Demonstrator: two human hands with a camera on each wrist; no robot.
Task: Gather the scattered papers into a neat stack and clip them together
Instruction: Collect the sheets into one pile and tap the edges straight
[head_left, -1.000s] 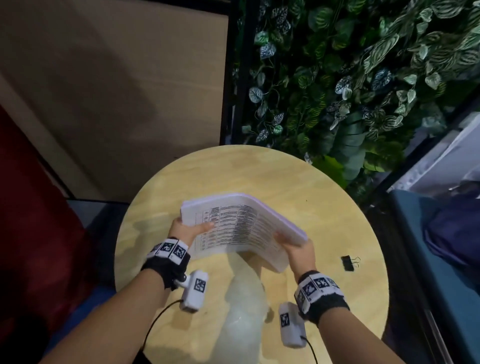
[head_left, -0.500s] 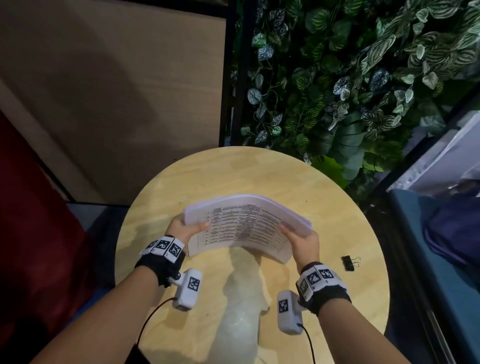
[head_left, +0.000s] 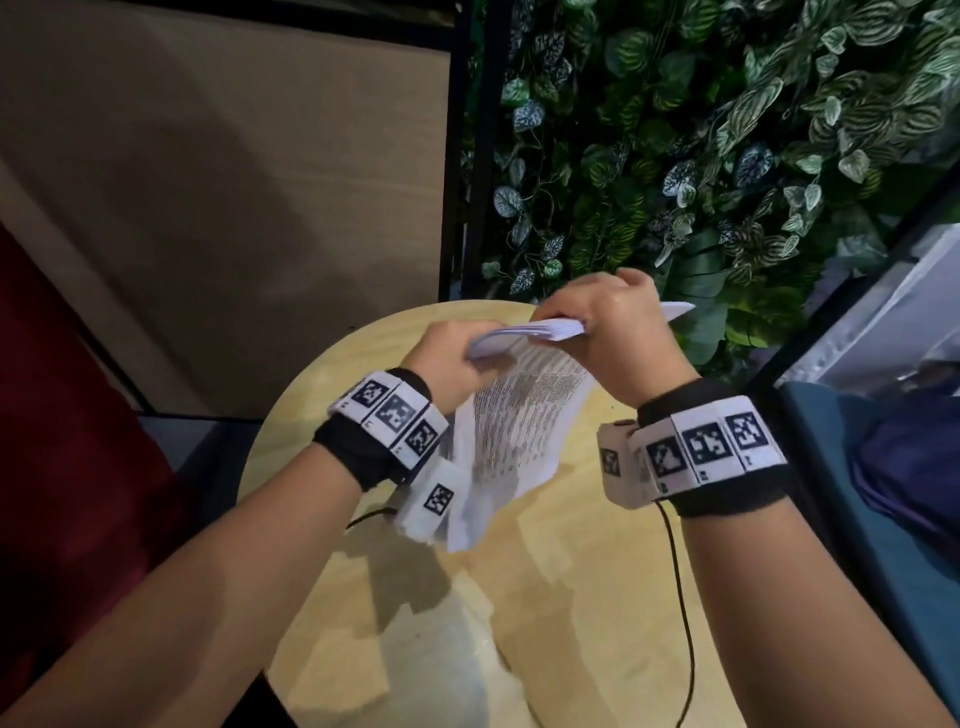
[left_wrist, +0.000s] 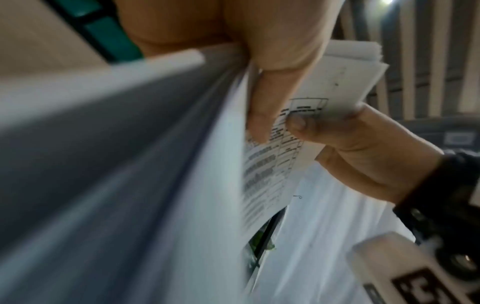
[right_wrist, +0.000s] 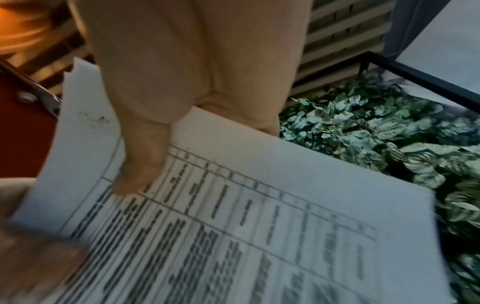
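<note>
A stack of printed papers (head_left: 519, 426) hangs upright above the round wooden table (head_left: 571, 597), its lower edge off the surface. My left hand (head_left: 447, 358) pinches the stack's top edge at the left. My right hand (head_left: 613, 317) grips the same edge at the right, close beside the left. In the left wrist view my thumb presses the sheets (left_wrist: 182, 185), with my right hand (left_wrist: 363, 148) pinching opposite. The right wrist view has my thumb on a page of tables (right_wrist: 259, 226). No binder clip shows in any view.
A wall of green leaves (head_left: 727, 156) rises behind the table, with a beige panel (head_left: 208, 182) to its left. A blue seat (head_left: 857, 493) lies at the right and a dark red surface (head_left: 62, 415) at the left. A thin black cable (head_left: 680, 597) trails over the table.
Both hands have lifted the stack from lying low over the table to hanging upright and have shifted to its top edge. The black binder clip at the table's right is no longer in sight.
</note>
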